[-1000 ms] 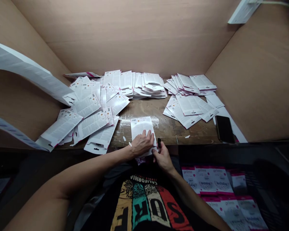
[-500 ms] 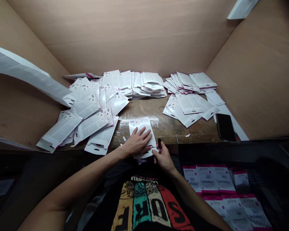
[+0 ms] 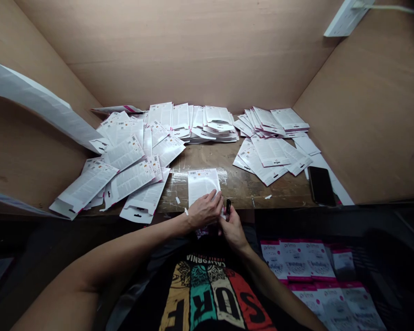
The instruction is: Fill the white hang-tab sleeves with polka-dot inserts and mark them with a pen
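A workshop; boarded-in bench (image 3: 207, 156), heaped printed packets (image 3: 124, 152)

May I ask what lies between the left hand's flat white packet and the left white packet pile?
In the head view, streaked brown wooden tabletop with a small white scrap.

White packets (image 3: 271, 151) on brown worktop (image 3: 207, 154)

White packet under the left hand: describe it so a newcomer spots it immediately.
Find the brown tabletop, then its near edge between the left heap and the right heap. The white packet lies there under the left hand. Unlike the heaped packets, it lies alone.
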A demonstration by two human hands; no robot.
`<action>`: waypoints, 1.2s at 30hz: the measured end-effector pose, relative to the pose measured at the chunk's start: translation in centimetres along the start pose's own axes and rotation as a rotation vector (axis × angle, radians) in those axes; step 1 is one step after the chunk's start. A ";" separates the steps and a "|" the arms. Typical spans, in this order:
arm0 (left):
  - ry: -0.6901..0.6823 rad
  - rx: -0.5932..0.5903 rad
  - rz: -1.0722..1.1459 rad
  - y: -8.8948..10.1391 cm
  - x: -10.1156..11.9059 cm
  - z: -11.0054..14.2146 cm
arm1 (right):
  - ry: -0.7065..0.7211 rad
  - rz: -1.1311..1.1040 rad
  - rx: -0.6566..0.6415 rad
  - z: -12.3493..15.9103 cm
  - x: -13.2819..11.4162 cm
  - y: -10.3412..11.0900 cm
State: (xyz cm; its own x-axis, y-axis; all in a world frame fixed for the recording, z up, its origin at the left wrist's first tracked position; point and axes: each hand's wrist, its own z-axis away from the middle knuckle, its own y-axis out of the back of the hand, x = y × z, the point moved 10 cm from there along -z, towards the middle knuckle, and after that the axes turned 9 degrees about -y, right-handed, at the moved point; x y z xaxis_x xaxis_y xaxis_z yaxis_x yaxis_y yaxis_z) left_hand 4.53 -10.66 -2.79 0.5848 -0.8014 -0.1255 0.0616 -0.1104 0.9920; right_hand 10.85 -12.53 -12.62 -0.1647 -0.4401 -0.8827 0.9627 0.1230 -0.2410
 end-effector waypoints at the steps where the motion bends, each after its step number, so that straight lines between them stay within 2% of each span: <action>1: 0.015 0.008 0.008 0.0 -0.4 -0.2 | -0.003 0.021 -0.001 0.0 0.0 0.0; 3: 0.061 0.022 0.046 0.2 -1.3 -0.4 | 0.007 0.103 0.014 0.0 -0.5 0.5; 5: 0.085 0.048 0.113 0.8 -2.1 0.2 | 0.071 0.252 0.088 0.2 -2.2 2.0; 8: 0.119 0.121 0.210 1.9 -2.9 3.0 | 0.316 0.564 0.205 1.5 -6.5 4.1; 9: 0.136 0.134 0.233 1.9 -3.1 4.3 | 0.423 0.675 0.190 2.1 -7.8 4.0; 11: 0.154 0.114 0.265 1.2 -2.9 6.7 | 0.621 0.897 0.076 3.2 -9.3 2.6; 13: 0.139 0.061 0.285 -0.3 -2.2 8.1 | 0.731 1.134 -0.082 3.9 -9.1 0.6; 16: 0.144 0.021 0.276 -2.0 -1.6 8.5 | 0.729 1.432 -0.231 3.6 -7.7 -1.1; 18: 0.183 0.031 0.235 -2.3 -2.1 8.0 | 0.701 1.534 -0.210 3.0 -7.9 -1.3; 21: 0.224 0.049 0.189 -1.9 -3.2 7.0 | 0.684 1.616 -0.151 2.1 -8.9 -1.3; 26: 0.082 0.055 0.278 -1.9 -2.7 6.3 | 0.704 1.671 -0.229 1.2 -8.7 -1.8; 33: 0.162 0.260 0.422 -1.7 -3.6 6.9 | 0.716 1.414 -0.245 -0.7 -9.5 -1.3; 34: 0.195 0.297 0.445 -1.7 -3.9 6.9 | 0.692 1.384 -0.225 -1.1 -9.7 -1.4; 36: 0.292 0.366 0.468 -1.7 -4.9 7.1 | 0.628 1.361 -0.081 -2.2 -10.2 -1.2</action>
State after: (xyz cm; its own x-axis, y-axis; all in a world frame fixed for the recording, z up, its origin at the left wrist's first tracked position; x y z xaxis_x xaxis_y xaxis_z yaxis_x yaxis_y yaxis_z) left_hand -4.19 -10.65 -4.01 0.6811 -0.6270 0.3782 -0.5012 -0.0226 0.8650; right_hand 10.92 -6.27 -4.22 0.7392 0.4884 -0.4637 0.4405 0.1701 0.8815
